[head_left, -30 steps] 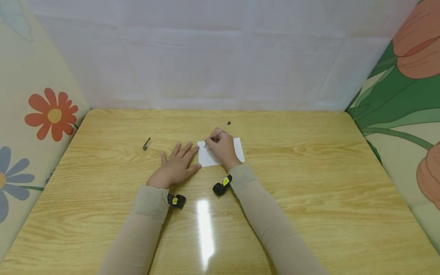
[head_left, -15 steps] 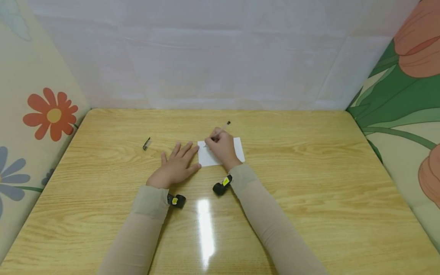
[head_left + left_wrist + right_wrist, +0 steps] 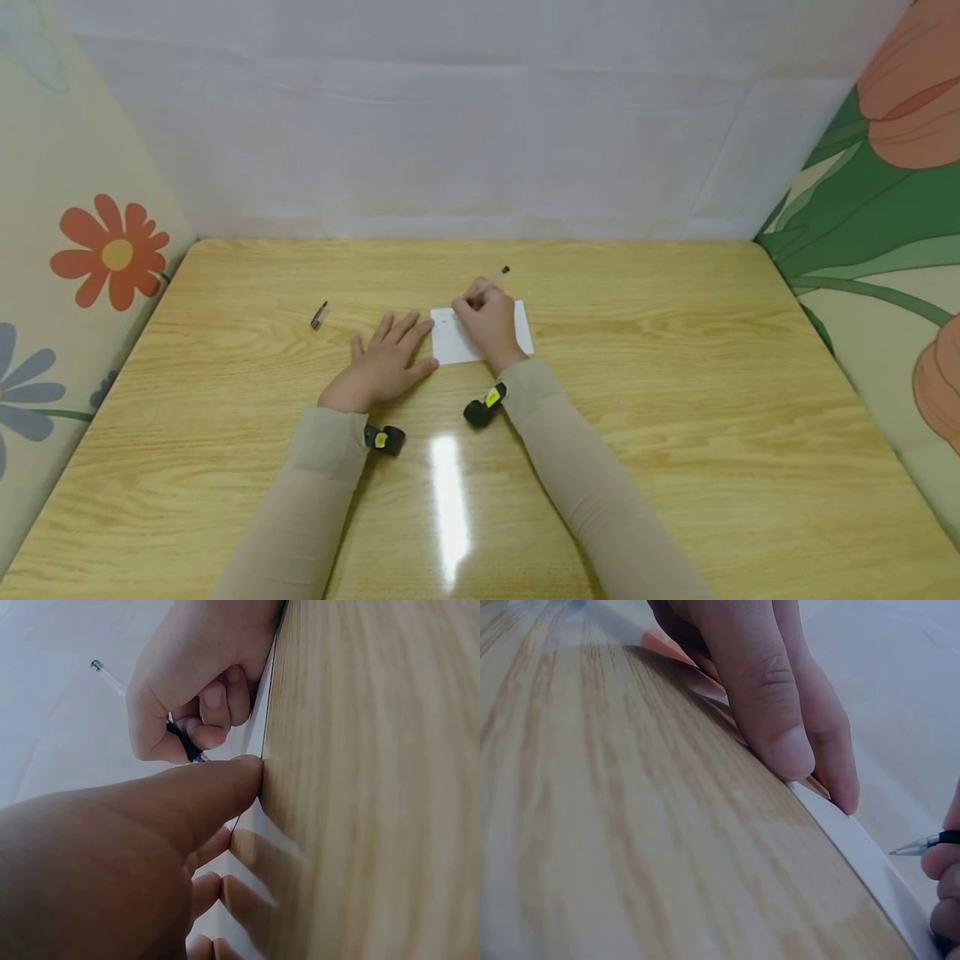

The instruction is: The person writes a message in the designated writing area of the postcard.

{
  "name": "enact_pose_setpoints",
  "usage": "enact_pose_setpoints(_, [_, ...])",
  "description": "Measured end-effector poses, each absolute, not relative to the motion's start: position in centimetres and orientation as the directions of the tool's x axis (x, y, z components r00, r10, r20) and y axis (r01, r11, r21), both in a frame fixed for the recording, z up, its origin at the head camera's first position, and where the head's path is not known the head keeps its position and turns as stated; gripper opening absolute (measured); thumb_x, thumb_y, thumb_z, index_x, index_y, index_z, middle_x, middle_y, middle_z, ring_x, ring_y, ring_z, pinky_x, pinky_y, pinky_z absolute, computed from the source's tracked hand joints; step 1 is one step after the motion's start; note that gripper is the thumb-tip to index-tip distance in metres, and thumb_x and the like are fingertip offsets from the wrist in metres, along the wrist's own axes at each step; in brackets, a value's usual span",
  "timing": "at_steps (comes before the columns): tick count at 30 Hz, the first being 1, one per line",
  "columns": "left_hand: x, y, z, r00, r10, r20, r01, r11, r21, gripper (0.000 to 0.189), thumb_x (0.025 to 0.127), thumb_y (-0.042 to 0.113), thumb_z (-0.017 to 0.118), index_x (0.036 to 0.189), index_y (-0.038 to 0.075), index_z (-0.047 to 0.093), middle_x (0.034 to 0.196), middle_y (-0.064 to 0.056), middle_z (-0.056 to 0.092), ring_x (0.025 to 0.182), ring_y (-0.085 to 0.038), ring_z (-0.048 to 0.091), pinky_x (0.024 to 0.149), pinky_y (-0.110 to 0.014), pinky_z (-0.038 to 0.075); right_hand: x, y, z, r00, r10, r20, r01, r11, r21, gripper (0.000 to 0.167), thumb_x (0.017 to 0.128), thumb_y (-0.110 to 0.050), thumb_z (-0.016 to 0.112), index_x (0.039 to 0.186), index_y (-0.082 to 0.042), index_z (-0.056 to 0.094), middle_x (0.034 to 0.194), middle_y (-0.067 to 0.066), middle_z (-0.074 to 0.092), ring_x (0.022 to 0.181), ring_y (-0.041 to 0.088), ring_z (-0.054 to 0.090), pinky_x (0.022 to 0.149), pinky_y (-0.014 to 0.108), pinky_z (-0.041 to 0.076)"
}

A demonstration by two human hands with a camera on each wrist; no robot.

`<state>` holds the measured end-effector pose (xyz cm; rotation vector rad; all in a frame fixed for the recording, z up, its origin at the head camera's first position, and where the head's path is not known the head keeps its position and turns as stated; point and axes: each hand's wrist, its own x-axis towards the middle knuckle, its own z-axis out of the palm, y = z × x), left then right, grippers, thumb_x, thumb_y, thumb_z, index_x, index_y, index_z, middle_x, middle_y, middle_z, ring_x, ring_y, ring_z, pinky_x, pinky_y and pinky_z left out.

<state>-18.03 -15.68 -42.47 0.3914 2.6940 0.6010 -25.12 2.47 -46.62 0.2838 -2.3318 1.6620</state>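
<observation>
In the head view, a small white sheet of paper (image 3: 452, 343) lies flat on the table. My right hand (image 3: 489, 327) pinches a clear-barrelled pen (image 3: 492, 279) with a dark grip over the sheet. The pen's metal tip (image 3: 909, 847) shows in the right wrist view, close to the paper; whether it touches cannot be told. Small dark marks are on the sheet's upper left. My left hand (image 3: 381, 367) lies with fingers spread, the thumb and a fingertip on the paper's left edge. The pen cap (image 3: 320, 315) rests on the table beyond the left hand.
The wood-grain table (image 3: 675, 400) extends to both sides. A white cloth backdrop (image 3: 480, 125) hangs behind it, and flower-printed panels stand left and right. A black wrist camera (image 3: 386, 439) sits at the left cuff, another at the right.
My right hand and the pen have shifted slightly to the right across the paper. More of the marks at the sheet's upper left now show. My left hand has stayed in place.
</observation>
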Motion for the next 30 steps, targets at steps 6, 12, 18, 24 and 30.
enact_pose_setpoints(6, [-17.92, -15.46, -42.29, -0.9, 0.329, -0.286, 0.183, 0.88, 0.438, 0.07, 0.107, 0.043, 0.048, 0.163, 0.014, 0.02, 0.17, -0.014, 0.006, 0.153, -0.044, -0.009, 0.107, -0.079, -0.012, -25.07, 2.5, -46.68, -0.949, 0.008, 0.315, -0.297, 0.312, -0.903, 0.014, 0.083, -0.006, 0.066, 0.071, -0.007, 0.059, 0.064, 0.001, 0.057, 0.061, 0.009, 0.049, 0.056, 0.02, 0.04])
enact_pose_setpoints(12, [-17.96, -15.49, -42.47, -0.899, 0.33, -0.287, 0.184, 0.881, 0.436, 0.07, 0.107, 0.043, 0.047, 0.163, 0.014, 0.019, 0.17, -0.014, 0.006, 0.153, -0.044, -0.009, 0.107, -0.079, -0.012, -24.95, 2.45, -46.41, -0.955, -0.015, 0.298, -0.288, 0.304, -0.908, 0.012, 0.083, -0.005, 0.067, 0.072, -0.005, 0.062, 0.066, 0.001, 0.058, 0.063, 0.01, 0.05, 0.058, 0.02, 0.041])
enact_pose_setpoints(18, [-17.83, -15.41, -42.23, -0.899, 0.331, -0.287, 0.187, 0.882, 0.433, 0.069, 0.107, 0.044, 0.047, 0.163, 0.014, 0.02, 0.17, -0.015, 0.006, 0.153, -0.045, -0.008, 0.107, -0.08, -0.011, -24.93, 2.44, -46.39, -0.958, -0.024, 0.287, -0.28, 0.316, -0.907, 0.013, 0.083, -0.004, 0.067, 0.071, -0.006, 0.061, 0.066, 0.0, 0.057, 0.063, 0.01, 0.049, 0.058, 0.02, 0.04])
enact_pose_setpoints(24, [-17.82, -15.48, -42.25, -0.901, 0.331, -0.279, 0.183, 0.875, 0.448, 0.069, 0.106, 0.043, 0.048, 0.163, 0.013, 0.021, 0.17, -0.015, 0.007, 0.153, -0.044, -0.008, 0.107, -0.079, -0.011, -24.99, 2.42, -46.4, -0.958, -0.031, 0.285, -0.279, 0.328, -0.903, 0.014, 0.084, -0.005, 0.066, 0.071, -0.005, 0.061, 0.067, 0.001, 0.057, 0.063, 0.011, 0.05, 0.058, 0.021, 0.04])
enact_pose_setpoints(30, [-17.86, -15.46, -42.11, -0.9, 0.334, -0.282, 0.188, 0.878, 0.44, 0.069, 0.107, 0.042, 0.048, 0.163, 0.013, 0.02, 0.17, -0.015, 0.006, 0.153, -0.045, -0.008, 0.107, -0.08, -0.011, -25.16, 2.46, -46.57, -0.957, -0.028, 0.288, -0.281, 0.336, -0.899, 0.014, 0.084, -0.007, 0.066, 0.071, -0.006, 0.062, 0.068, 0.001, 0.057, 0.064, 0.011, 0.051, 0.059, 0.021, 0.041])
